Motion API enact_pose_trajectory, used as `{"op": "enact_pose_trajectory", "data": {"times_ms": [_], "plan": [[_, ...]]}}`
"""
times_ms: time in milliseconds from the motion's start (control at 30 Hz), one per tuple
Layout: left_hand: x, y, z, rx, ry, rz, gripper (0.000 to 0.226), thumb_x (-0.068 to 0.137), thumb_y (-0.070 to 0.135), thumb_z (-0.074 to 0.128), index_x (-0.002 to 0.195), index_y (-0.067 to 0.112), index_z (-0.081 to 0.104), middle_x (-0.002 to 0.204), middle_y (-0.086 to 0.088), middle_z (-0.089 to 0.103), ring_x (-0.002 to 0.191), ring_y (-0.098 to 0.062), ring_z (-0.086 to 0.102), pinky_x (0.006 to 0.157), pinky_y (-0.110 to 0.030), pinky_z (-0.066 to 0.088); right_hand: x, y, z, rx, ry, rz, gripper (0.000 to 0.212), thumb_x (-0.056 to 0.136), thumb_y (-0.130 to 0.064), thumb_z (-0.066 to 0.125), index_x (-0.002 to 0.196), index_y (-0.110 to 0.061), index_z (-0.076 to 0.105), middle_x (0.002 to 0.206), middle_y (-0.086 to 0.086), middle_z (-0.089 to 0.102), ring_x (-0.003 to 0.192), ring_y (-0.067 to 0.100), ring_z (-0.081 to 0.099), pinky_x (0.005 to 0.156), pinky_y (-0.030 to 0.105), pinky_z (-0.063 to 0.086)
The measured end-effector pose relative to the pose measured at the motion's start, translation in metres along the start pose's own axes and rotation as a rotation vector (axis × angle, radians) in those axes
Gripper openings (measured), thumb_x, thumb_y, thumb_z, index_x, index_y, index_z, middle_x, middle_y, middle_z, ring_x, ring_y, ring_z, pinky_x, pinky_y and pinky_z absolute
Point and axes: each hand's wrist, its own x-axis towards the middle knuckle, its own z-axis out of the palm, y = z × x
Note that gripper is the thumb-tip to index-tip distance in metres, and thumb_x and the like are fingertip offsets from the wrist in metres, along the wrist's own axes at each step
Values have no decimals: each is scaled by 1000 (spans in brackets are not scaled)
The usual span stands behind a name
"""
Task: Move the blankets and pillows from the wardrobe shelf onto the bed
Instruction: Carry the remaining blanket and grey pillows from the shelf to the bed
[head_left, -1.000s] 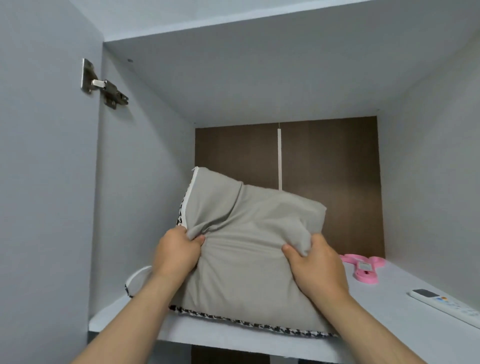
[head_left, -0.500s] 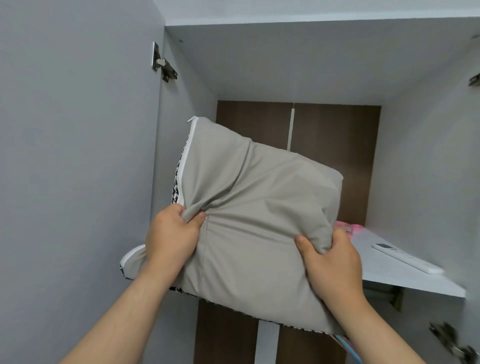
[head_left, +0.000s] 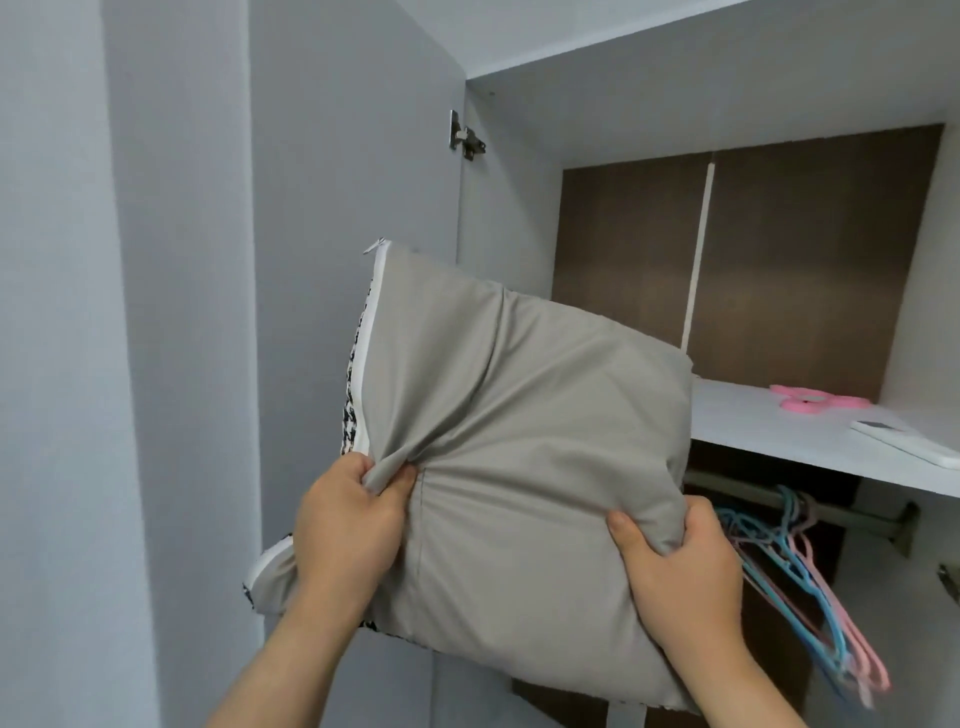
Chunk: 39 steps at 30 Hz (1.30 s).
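grey pillow (head_left: 519, 441) with houndstooth edge, pink-blue hangers (head_left: 810, 587)

A pillow (head_left: 524, 457) is held in front of the wardrobe, clear of the wardrobe shelf (head_left: 769, 431), which lies behind it and to its right. The left hand (head_left: 348, 525) grips the pillow's left edge; the right hand (head_left: 675, 566) grips its lower right part. On the shelf, toward the back, lies a hanger (head_left: 815, 405); nearer the front right edge lies a remote control (head_left: 904, 441). Below the shelf a rail (head_left: 810, 499) carries hangers (head_left: 810, 582). The open door (head_left: 353, 182) stands left of the pillow, with a hinge (head_left: 465, 137) at its top.
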Motion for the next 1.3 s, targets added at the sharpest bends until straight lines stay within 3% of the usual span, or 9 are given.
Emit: {"op": "enact_pose_trajectory", "data": {"times_ms": [333,467,700,900,1067,1167,1300], "plan": [[-102,-27,-210,231,289,-153,32,75,37,65,59,14,49,52,-1,53,55,-21,51,49,-33,36,-134,-79,37,233,-379,-44,34,65,-56,71,74,-35,46,73,-10,59,68,10,56,54,30,42],[-141,-44,-319,349,440,-196,33,75,32,66,56,14,47,48,-1,49,51,-18,47,47,-31,32,-208,-134,78,318,-543,-99,35,66,-52,74,74,-33,46,72,-9,61,69,20,59,56,33,43],[-214,-87,-520,471,718,-360,32,75,34,68,64,7,55,55,-7,57,56,-19,52,51,-31,37,-364,-263,153,477,-866,-256,34,63,-65,64,80,-43,43,72,-13,60,69,8,57,54,28,42],[-303,-110,-707,634,1048,-487,40,76,32,69,57,7,44,50,-3,45,49,-19,40,49,-35,32,-545,-400,205,633,-1202,-398,34,65,-67,62,79,-42,43,75,-13,59,69,6,57,56,29,45],[-372,-117,-788,719,1237,-610,41,75,31,70,55,12,40,49,1,42,48,-17,38,47,-34,29,-656,-465,225,679,-1379,-518,42,65,-67,60,72,-31,41,70,-10,58,66,14,56,56,34,45],[-410,-126,-814,744,1352,-688,41,75,31,70,58,6,44,51,-3,45,49,-19,40,48,-35,31,-714,-491,238,699,-1499,-591,45,64,-68,60,69,-28,39,65,-12,55,61,5,50,50,27,36],[-452,-153,-830,744,1529,-820,37,75,31,70,58,9,45,52,-4,50,50,-20,45,49,-35,34,-786,-512,264,688,-1711,-722,44,64,-70,60,71,-30,41,69,-14,56,64,6,52,52,28,37]]}}
